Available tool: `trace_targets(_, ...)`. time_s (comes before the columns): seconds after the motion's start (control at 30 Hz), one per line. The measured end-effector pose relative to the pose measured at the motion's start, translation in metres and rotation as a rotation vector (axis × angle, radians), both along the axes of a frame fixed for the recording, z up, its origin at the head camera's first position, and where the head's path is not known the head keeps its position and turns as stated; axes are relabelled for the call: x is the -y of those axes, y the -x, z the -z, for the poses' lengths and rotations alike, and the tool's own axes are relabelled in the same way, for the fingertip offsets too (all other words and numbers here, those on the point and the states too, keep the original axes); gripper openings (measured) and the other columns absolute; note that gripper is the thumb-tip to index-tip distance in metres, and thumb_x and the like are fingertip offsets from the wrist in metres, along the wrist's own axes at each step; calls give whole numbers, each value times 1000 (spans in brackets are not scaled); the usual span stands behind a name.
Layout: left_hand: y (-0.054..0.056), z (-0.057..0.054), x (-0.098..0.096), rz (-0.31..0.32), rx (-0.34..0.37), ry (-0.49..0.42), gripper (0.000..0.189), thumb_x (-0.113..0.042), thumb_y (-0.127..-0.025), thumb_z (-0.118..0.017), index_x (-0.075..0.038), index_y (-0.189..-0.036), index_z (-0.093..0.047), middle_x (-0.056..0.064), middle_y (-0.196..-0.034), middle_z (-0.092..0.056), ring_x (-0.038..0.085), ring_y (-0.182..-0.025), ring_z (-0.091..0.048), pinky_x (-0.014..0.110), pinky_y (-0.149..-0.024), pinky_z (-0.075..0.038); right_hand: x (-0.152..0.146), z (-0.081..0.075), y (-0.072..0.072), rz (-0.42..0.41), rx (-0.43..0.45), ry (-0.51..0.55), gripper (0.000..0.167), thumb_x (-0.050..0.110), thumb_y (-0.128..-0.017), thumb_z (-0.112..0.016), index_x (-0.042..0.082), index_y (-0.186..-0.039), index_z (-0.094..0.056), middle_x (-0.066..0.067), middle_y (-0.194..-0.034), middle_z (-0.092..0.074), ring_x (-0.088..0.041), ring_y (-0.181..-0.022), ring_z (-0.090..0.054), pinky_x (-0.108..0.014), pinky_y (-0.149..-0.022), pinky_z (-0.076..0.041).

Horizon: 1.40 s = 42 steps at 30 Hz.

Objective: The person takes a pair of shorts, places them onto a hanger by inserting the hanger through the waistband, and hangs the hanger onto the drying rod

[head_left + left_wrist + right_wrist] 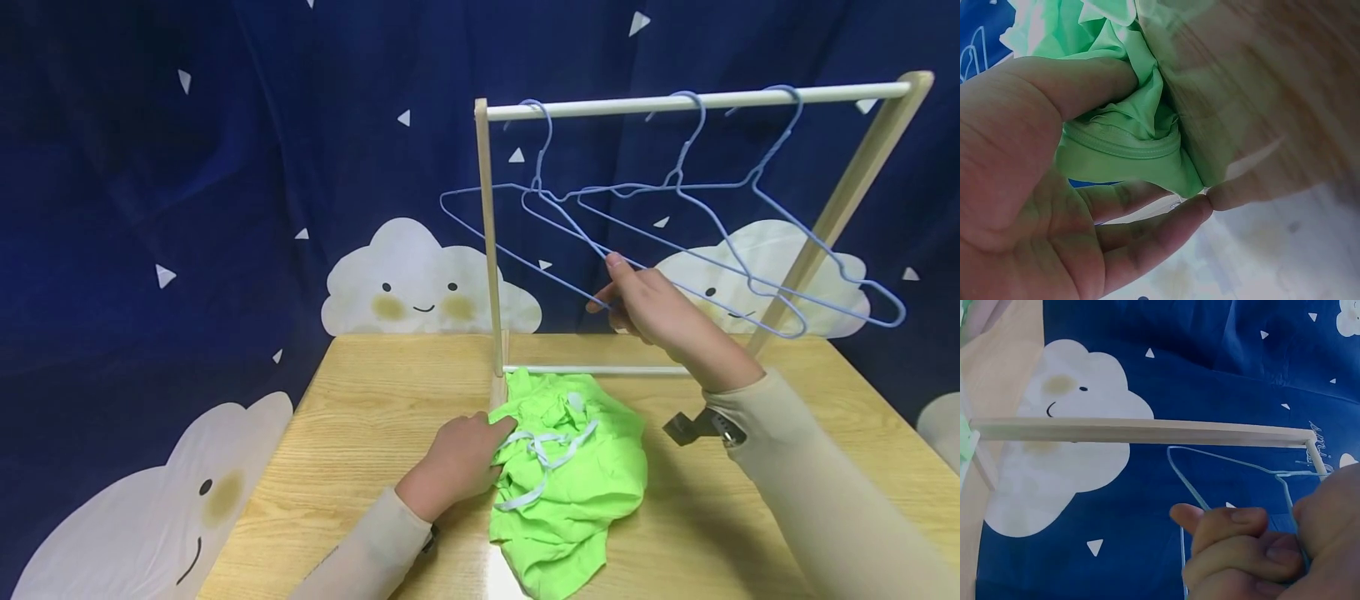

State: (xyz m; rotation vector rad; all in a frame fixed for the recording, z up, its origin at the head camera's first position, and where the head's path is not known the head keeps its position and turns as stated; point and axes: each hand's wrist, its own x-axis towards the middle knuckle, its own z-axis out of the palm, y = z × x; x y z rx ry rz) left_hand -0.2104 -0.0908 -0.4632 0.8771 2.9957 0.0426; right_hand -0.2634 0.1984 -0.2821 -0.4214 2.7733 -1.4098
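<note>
A bright green garment (592, 500) with a white drawstring (551, 463) tied in a bow lies bunched on the table. At its left edge my left hand (461, 458) pinches the cloth; in the left wrist view the thumb lies over the fabric (1119, 169), near a seamed hem, with the fingers beneath. My right hand (660, 312) is raised and grips the lower wires of a blue wire hanger (538, 167). That hanger's hook is over the rack's rod. In the right wrist view the fingers curl round the wire, which is partly hidden by them.
A rack with a white top rod (615, 107) and wooden posts (490, 242) stands on the wooden table (375, 392). Two more blue hangers (682, 162) hang to the right. Behind is a dark blue curtain (225, 167) with clouds and white triangles.
</note>
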Motion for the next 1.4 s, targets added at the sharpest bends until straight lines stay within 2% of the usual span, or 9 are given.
trace_targets(0.23,1,1,0,3,-7,4,50,-34,-95,-85,-24,-136,-58,8,-103,-69,26,-79,-64,37,-64,-53,2,-9,-6,55,-82,-6,97,67,-114,-14,-5,-111,-79,-5,-63,-53,-14,-50,-41,-35,-46,-33)
trace_targets(0.43,2,2,0,3,-12,7,49,-35,-95,-84,-24,-135,-58,8,-103,-69,25,-77,-63,36,-63,-51,2,-16,-23,91,-154,23,92,63,-115,-17,-3,-111,-80,-7,-66,-55,-14,-53,-41,-36,-49,-33)
trace_targets(0.6,2,1,0,14,-20,-4,50,-32,-94,-85,-23,-135,-58,8,-99,-68,24,-73,-61,35,-61,-50,-3,-14,-42,108,-161,99,89,64,-115,-20,-3,-114,-79,-5,-61,-51,-13,-49,-35,-38,-44,-27)
trace_targets(0.8,1,-3,-1,14,-14,-2,52,-31,-94,-85,-23,-138,-58,8,-100,-68,24,-74,-62,36,-61,-50,-13,-4,-58,128,-160,99,89,63,-115,-17,0,-118,-80,-5,-60,-50,-16,-48,-37,-39,-42,-27)
trace_targets(1.0,0,-2,0,11,-19,-17,51,-30,-93,-86,-23,-135,-59,8,-99,-69,25,-74,-63,37,-61,-50,-15,4,-58,129,-197,102,84,59,-117,-20,0,-115,-81,-5,-60,-49,-16,-49,-37,-39,-45,-29)
trace_targets(1.4,2,3,0,13,-31,5,54,-36,-94,-86,-24,-138,-58,8,-101,-69,26,-76,-65,37,-63,-52,-13,6,-49,125,-171,76,86,62,-116,-20,1,-116,-80,-6,-59,-50,-17,-49,-38,-39,-45,-29)
